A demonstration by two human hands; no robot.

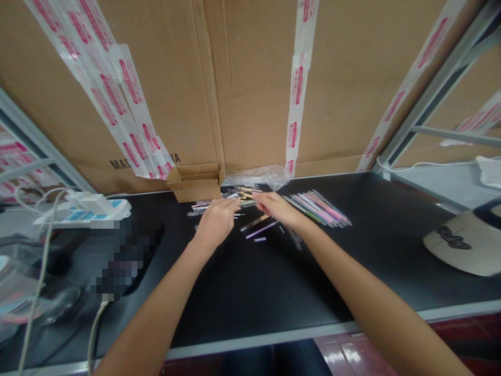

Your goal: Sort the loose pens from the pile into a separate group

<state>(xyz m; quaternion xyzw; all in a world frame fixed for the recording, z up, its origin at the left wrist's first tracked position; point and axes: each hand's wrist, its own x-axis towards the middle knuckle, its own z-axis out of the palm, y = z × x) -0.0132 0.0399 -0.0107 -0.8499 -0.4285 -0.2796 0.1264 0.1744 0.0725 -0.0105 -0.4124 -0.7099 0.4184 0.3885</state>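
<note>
Over the far middle of the table, my left hand (218, 218) is closed with its fingers pinched on one end of a slim, dark pen (248, 202). My right hand (277, 207) grips the other end, so the pen lies roughly level between both hands. Behind and under my fingers is a loose heap of thin pens and parts (242, 192), partly hidden. Closer to me lie a purple stick (261, 230), a short purple piece (260, 239) and some clear pieces (294, 239). A neat row of pens in pink, white and green (319, 209) rests right of my right hand.
Behind the heap stand an open small cardboard box (198, 184) and a clear plastic bag (270, 176). To the left are a power strip (117, 211), a dark, blurred-out device (127, 258) and cables. A cap (462, 243) sits at the right. Large cardboard (254, 94) closes off the back.
</note>
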